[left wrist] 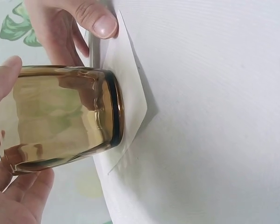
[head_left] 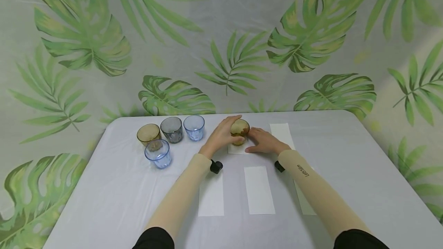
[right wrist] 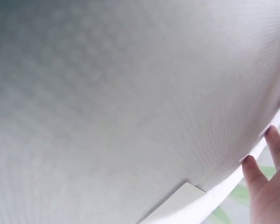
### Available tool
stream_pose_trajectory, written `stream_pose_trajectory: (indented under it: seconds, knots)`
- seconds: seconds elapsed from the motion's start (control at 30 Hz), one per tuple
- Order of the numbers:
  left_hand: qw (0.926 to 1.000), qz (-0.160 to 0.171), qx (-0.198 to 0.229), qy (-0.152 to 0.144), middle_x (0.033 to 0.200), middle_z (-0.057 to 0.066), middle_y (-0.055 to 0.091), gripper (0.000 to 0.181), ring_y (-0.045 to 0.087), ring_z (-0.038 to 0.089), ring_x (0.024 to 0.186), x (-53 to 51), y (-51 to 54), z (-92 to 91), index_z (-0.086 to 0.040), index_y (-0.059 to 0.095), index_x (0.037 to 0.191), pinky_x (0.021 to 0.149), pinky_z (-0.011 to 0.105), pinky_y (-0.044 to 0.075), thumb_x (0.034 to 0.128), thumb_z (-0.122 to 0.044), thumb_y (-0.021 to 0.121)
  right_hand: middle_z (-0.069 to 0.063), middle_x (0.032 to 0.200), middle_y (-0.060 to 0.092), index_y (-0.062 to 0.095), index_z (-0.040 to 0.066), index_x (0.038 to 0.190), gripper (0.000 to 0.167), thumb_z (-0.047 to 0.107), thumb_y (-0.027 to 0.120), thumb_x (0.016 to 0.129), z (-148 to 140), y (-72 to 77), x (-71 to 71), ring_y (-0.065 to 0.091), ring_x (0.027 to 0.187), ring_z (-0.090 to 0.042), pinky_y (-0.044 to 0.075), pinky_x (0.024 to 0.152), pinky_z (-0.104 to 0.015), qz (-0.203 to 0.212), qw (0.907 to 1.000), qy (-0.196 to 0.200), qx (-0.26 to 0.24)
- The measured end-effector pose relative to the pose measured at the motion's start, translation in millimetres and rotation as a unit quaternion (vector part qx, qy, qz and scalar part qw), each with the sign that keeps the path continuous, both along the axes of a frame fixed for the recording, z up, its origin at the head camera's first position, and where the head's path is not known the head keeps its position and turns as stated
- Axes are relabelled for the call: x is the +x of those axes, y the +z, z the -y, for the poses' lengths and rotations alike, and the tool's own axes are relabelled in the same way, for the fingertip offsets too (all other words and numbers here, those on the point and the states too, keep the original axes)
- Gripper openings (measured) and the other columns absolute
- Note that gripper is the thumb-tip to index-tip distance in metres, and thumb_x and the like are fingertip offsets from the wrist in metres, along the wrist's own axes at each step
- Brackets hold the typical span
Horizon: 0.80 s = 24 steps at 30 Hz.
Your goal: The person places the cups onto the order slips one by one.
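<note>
An amber glass stands upright, or nearly so, over a white paper at the back of the table. My left hand grips it from the left; in the left wrist view the thumb and fingers lie round the glass, near its rim. Just right of the glass is my right hand, fingers extended. The left wrist view has the right thumb at the paper's edge. Whether the glass base touches the paper cannot be told. Fingers of the right hand show spread at the right wrist view's edge.
Left of my hands stand another amber glass, a grey glass and two blue glasses, one of them nearer the front. More white papers lie on the table, at back right and in front.
</note>
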<state>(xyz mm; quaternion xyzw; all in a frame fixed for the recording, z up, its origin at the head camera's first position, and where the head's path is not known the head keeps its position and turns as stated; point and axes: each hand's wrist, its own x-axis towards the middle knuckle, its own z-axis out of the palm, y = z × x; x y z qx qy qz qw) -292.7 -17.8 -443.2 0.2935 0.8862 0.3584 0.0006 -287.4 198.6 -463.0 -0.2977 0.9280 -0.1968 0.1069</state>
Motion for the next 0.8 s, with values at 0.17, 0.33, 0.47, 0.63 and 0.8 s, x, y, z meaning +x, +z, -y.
stream_pose_trajectory:
  seconds: [0.17, 0.33, 0.47, 0.63, 0.8]
  knots:
    - [0.9999, 0.002, 0.008, -0.011, 0.148, 0.009, 0.038, 0.082, 0.033, 0.025, 0.135, 1.7, 1.3, 3.3, -0.010, 0.036, 0.147, 0.111, 0.041, 0.030, 0.0806, -0.030, 0.079, -0.022, 0.143, 0.041, 0.043, -0.004, 0.139, 0.073, 0.039, 0.070, 0.087, 0.4, 0.3, -0.6, 0.030, 0.134, -0.041, 0.023, 0.112, -0.054, -0.010, 0.9999, 0.009, -0.008]
    - [0.9998, 0.000, 0.019, -0.004, 0.148, 0.009, 0.037, 0.083, 0.033, 0.024, 0.136, 4.5, 4.4, 10.0, -0.012, 0.036, 0.147, 0.112, 0.041, 0.029, 0.0791, -0.030, 0.080, -0.022, 0.142, 0.043, 0.042, -0.005, 0.140, 0.072, 0.034, 0.071, 0.087, -0.6, -2.4, -2.8, 0.035, 0.133, -0.039, 0.025, 0.112, -0.052, -0.014, 0.9995, 0.018, -0.022]
    - [0.9997, -0.002, 0.025, 0.000, 0.148, 0.007, 0.039, 0.083, 0.033, 0.024, 0.136, 8.7, 7.4, 18.3, -0.013, 0.037, 0.148, 0.112, 0.041, 0.028, 0.0791, -0.030, 0.080, -0.023, 0.141, 0.043, 0.041, -0.006, 0.140, 0.073, 0.033, 0.071, 0.087, -2.1, -4.5, -3.0, 0.036, 0.132, -0.039, 0.025, 0.112, -0.051, -0.012, 0.9991, 0.021, -0.034]
    - [0.9991, -0.010, 0.040, 0.000, 0.146, 0.007, 0.042, 0.081, 0.036, 0.024, 0.134, 16.1, 12.0, 32.9, -0.014, 0.038, 0.147, 0.110, 0.042, 0.032, 0.0791, -0.027, 0.081, -0.025, 0.141, 0.043, 0.041, -0.007, 0.140, 0.072, 0.032, 0.071, 0.087, -3.6, -3.5, -1.4, 0.034, 0.132, -0.041, 0.024, 0.112, -0.052, -0.010, 0.9991, 0.009, -0.041]
    - [0.9984, -0.029, 0.047, -0.004, 0.145, 0.008, 0.043, 0.080, 0.039, 0.026, 0.131, 23.1, 20.2, 51.4, -0.010, 0.038, 0.147, 0.107, 0.043, 0.036, 0.0796, -0.024, 0.080, -0.026, 0.144, 0.038, 0.039, -0.007, 0.141, 0.075, 0.035, 0.071, 0.087, -7.4, -0.9, 0.0, 0.027, 0.136, -0.042, 0.019, 0.113, -0.053, -0.012, 0.9993, -0.022, -0.030]
